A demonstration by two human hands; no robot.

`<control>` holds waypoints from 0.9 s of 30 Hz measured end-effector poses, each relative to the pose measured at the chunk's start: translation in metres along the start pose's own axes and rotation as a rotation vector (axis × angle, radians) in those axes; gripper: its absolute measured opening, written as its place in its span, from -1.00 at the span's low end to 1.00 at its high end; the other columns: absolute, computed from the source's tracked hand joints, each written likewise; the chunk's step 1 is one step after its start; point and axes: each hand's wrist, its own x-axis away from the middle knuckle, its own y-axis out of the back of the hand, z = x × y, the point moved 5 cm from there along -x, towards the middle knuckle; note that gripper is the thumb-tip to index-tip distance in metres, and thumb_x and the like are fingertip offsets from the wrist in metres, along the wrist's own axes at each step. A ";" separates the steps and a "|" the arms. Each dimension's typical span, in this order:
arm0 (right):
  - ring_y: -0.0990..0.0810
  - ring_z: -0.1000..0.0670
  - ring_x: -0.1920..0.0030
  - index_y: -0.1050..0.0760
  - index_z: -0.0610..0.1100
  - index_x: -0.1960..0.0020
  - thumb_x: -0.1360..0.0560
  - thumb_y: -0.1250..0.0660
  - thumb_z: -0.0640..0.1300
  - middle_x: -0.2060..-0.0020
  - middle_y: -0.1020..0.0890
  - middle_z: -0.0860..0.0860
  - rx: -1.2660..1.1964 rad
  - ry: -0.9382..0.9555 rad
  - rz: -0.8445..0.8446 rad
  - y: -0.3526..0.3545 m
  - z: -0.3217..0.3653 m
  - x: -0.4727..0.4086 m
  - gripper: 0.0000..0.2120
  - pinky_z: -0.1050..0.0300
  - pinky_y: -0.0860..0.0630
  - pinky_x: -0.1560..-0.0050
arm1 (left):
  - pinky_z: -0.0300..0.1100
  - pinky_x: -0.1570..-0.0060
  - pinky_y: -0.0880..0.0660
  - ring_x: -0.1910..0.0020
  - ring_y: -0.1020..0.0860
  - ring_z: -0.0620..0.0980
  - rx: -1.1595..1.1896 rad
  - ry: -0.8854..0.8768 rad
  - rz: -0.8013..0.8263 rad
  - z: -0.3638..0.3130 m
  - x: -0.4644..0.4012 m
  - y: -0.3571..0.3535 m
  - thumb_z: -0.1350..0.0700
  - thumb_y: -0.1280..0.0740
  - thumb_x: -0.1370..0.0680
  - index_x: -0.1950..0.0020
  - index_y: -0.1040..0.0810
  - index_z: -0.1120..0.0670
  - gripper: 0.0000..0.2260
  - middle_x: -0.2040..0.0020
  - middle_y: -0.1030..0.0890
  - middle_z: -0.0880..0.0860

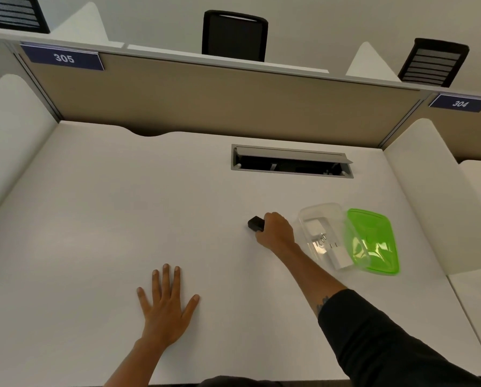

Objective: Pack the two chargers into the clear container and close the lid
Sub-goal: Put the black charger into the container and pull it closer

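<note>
Chargers: 1 of 2 appears packed, a white charger (324, 241) lying inside the clear container (321, 212). Nearest, the left hand (165, 305) lies flat on the desk (94, 233), fingers spread, holding nothing. Farther out, the right hand (275, 230), arm extended, curls around the black charger (255, 223) left of the container. The green lid (373, 241) lies beside it, not yet fitted.

My left hand (165, 305) lies flat, palm down, fingers spread. My right hand (275, 230) reaches far ahead of it, arm stretched, fingers curled closed around something.
</note>
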 end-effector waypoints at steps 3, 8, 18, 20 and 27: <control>-0.63 -0.14 0.02 -0.60 -0.20 -0.03 -0.45 -0.44 -0.10 0.02 -0.61 -0.09 -0.030 0.059 -0.078 0.026 -0.004 0.002 -0.78 0.10 -0.43 0.16 | 0.39 -0.59 0.32 -0.66 0.46 0.09 -0.005 -0.001 0.006 -0.001 0.000 0.000 -0.48 0.18 -0.55 -0.67 0.43 -0.07 -0.15 -0.67 0.48 -0.02; -0.64 -0.16 0.05 -0.67 -0.20 -0.07 -0.41 -0.45 -0.09 0.05 -0.65 -0.11 -0.113 0.115 -0.229 0.087 -0.029 0.015 -0.71 0.07 -0.52 0.14 | 0.40 -0.60 0.32 -0.66 0.46 0.09 -0.010 0.002 0.002 -0.001 -0.001 0.000 -0.49 0.19 -0.55 -0.66 0.43 -0.07 -0.15 -0.67 0.49 -0.01; -0.66 -0.20 -0.02 -0.67 -0.20 -0.18 -0.35 -0.55 -0.18 -0.04 -0.70 -0.14 -0.066 0.066 -0.359 0.154 -0.124 0.054 -0.60 -0.04 -0.61 -0.02 | 0.42 -0.60 0.28 -0.68 0.41 0.10 0.004 -0.014 -0.021 0.004 -0.005 -0.006 -0.50 0.17 -0.54 -0.67 0.40 -0.07 -0.13 -0.70 0.42 0.01; -0.67 -0.20 -0.02 -0.67 -0.21 -0.19 -0.33 -0.56 -0.23 -0.04 -0.70 -0.14 -0.059 0.075 -0.325 0.148 -0.140 0.059 -0.58 -0.09 -0.63 -0.03 | 0.43 -0.60 0.27 -0.69 0.39 0.10 0.005 -0.016 -0.019 0.004 -0.005 -0.006 -0.50 0.16 -0.54 -0.68 0.40 -0.08 -0.13 -0.70 0.41 0.01; -0.64 -0.22 0.05 -0.69 -0.16 -0.02 -0.34 -0.45 -0.32 0.09 -0.65 -0.08 0.032 0.104 -0.105 0.110 -0.157 0.062 -0.74 -0.10 -0.60 0.10 | 0.40 -0.59 0.31 -0.68 0.42 0.09 0.005 -0.007 0.000 0.003 -0.004 -0.004 -0.52 0.21 -0.51 -0.66 0.44 -0.08 -0.12 -0.69 0.44 0.00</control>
